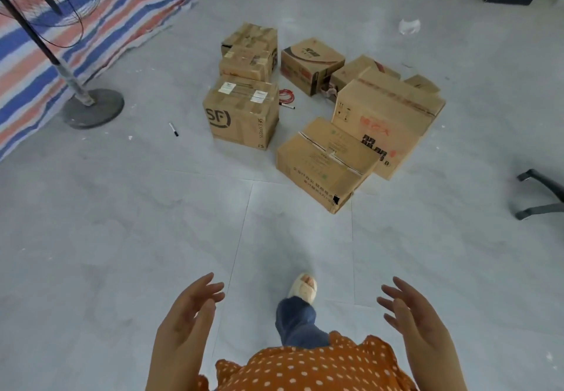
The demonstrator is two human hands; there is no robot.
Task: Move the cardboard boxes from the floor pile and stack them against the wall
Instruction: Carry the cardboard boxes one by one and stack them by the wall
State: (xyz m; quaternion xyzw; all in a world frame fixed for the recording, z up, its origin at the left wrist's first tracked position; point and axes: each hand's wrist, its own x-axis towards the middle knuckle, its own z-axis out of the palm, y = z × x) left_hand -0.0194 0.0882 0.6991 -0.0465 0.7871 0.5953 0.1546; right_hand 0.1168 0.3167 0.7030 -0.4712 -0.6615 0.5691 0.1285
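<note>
Several brown cardboard boxes lie in a loose pile on the grey tiled floor ahead of me. Nearest is a flat box (326, 163) with green print. Behind it stands a large box (387, 116) with red and black lettering. To the left sits a taped SF box (242, 116), with two smaller stacked boxes (248, 51) beyond it. A printed box (311, 64) sits at the back middle. My left hand (189, 314) and right hand (412, 317) are raised in front of me, palms facing each other, fingers spread, holding nothing, well short of the pile.
A fan stand with a round base (91, 106) stands at the left before a striped tarp (76, 24). A marker (174, 129) lies on the floor, a red cable coil (285, 96) sits among the boxes, and chair legs (540, 195) show at the right. My foot (303, 290) steps forward.
</note>
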